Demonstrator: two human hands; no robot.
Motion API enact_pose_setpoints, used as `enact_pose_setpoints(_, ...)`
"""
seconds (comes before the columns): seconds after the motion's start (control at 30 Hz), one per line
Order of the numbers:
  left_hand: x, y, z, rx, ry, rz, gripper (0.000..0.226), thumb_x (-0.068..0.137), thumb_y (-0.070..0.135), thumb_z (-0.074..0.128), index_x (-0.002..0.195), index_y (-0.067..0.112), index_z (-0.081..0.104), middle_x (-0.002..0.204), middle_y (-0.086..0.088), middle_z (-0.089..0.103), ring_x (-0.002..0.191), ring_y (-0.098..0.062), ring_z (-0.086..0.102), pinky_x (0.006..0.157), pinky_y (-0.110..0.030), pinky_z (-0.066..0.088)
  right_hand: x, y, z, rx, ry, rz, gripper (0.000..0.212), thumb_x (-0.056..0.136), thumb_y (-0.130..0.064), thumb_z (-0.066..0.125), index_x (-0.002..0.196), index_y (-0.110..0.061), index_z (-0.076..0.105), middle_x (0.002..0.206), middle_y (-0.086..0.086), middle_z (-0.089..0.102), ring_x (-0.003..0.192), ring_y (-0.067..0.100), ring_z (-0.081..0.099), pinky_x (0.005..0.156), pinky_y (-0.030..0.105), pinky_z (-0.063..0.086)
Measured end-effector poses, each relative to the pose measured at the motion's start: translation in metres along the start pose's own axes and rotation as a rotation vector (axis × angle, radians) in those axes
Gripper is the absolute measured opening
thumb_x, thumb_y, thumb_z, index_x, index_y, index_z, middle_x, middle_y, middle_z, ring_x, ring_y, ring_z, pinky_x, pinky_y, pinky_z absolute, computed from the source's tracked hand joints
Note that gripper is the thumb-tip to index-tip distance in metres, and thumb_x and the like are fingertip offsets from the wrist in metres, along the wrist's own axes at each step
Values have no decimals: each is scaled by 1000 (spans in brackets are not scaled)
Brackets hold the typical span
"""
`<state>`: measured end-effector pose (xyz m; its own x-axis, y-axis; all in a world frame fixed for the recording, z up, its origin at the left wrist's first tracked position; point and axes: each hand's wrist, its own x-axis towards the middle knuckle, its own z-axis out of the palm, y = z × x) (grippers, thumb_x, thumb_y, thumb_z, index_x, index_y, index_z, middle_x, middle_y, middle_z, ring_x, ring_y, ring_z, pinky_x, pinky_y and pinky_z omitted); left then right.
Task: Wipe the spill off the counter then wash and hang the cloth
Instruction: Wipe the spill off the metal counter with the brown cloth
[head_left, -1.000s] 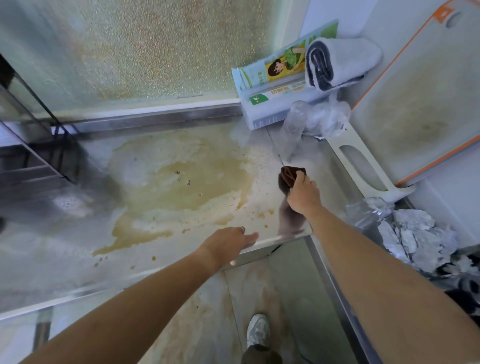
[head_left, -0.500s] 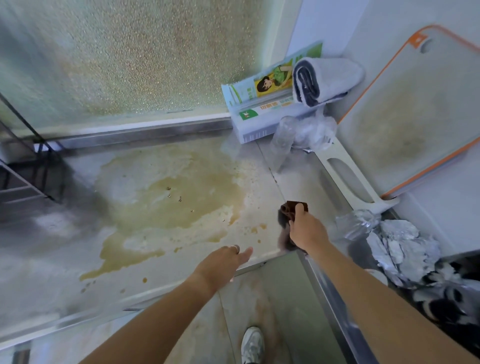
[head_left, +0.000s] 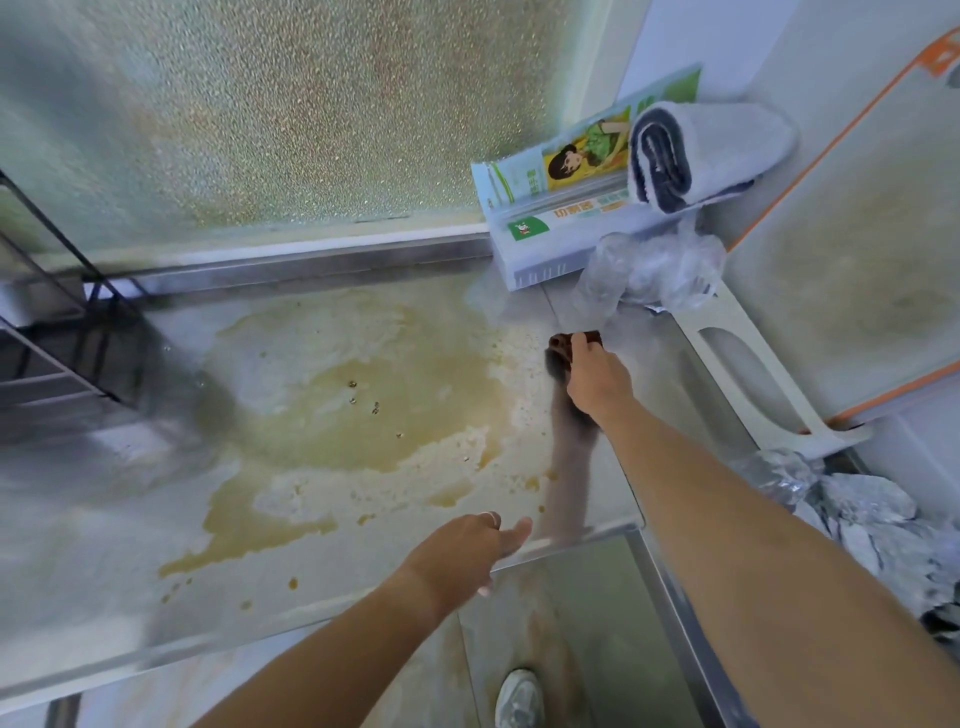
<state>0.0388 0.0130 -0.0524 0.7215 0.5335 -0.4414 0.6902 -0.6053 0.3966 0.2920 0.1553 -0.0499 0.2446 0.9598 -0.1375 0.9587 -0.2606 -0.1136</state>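
A wide yellowish-brown spill (head_left: 353, 421) covers the middle of the steel counter (head_left: 104, 519). My right hand (head_left: 595, 376) grips a dark brown cloth (head_left: 561, 348) at the spill's right edge, with most of the cloth hidden under the hand. My left hand (head_left: 467, 551) rests at the counter's front edge with fingers loosely extended and holds nothing.
A box of wrap (head_left: 561, 218) with a rolled grey towel (head_left: 706, 150) on it stands at the back right. Crumpled plastic (head_left: 649, 275) lies beside it. A cutting board (head_left: 841, 249) leans on the right wall. Crumpled foil (head_left: 857, 514) lies lower right. A black rack (head_left: 57, 332) stands at left.
My right hand with the cloth pulled toward the front edge, then moved back away from me along the spill's right side. My left hand stayed at the counter's front edge.
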Motion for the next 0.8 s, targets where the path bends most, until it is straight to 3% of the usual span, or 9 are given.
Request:
enact_pose_setpoints(0.37,4,-4,6,-75,46,5,79,92,8,68,156,33,29,108,-6,53,91,-22,53,91,-39,49,17,-1,-5,9,-4,-24,39,99,-12,53,136,-9,40,122,18,59,108,39,61,81,45,48)
enact_pose_setpoints(0.63,-1,2,0,-48,26,-14,85,88,15,74,157,33,29,114,-7,56,102,-25,59,92,-38,49,-43,15,-11,61,-82,12,46,97,-14,53,140,-13,38,119,17,60,106,40,62,80,44,47)
enact_pose_setpoints(0.8,-2,5,-2,-24,23,-27,84,90,14,72,158,31,26,119,-7,56,107,-26,58,97,-40,48,-105,47,-9,57,-137,3,29,98,-17,53,126,-15,42,107,13,64,83,28,57,69,37,44)
